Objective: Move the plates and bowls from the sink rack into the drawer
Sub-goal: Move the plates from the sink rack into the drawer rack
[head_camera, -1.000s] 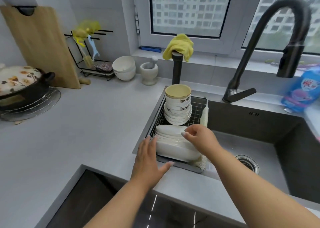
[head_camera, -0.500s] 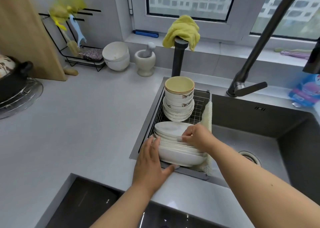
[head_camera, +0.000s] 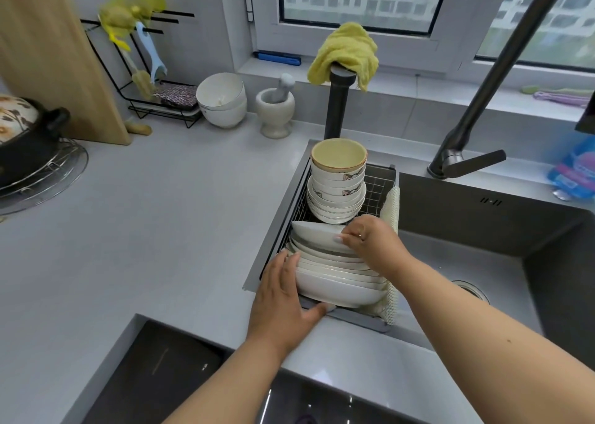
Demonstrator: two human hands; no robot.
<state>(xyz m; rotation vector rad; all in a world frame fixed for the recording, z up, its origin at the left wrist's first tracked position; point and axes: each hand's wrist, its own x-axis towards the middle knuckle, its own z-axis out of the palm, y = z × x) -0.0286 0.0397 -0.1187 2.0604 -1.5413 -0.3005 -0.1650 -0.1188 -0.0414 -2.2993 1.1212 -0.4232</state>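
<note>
In the sink rack: every value below is placed relative to the sink rack point(head_camera: 384, 179), the wire basket that hangs in the left end of the sink.
Plates: a stack of white plates point(head_camera: 335, 272) leans in the near half of the rack, tilted toward the viewer, none lifted out yet.
Bowls: a stack of bowls point(head_camera: 337, 187) stands upright in the far half of the rack, just behind the plates, a yellow-lined bowl on top.
Left hand: the left hand point(head_camera: 283, 298) lies with straight fingers flat against the left edge of the plate stack, thumb along the rack's near rim; it steadies and grips nothing.
Right hand: the right hand point(head_camera: 373, 240) is at the rack's right side, fingers curled over the upper edge of the rearmost plates, pinching them.
Drawer: not in view; only a dark glass cooktop point(head_camera: 167, 372) shows on the near side of the rack.
Step in hand: likely gathering the plates into one bundle before the first lift; nothing has left the rack.
Next move: probably needs both hands closed on opposite edges of the stack, lifting it clear of the wire rim without the leaning plates fanning apart.
Risk: smooth plates may slide against one another.
</note>
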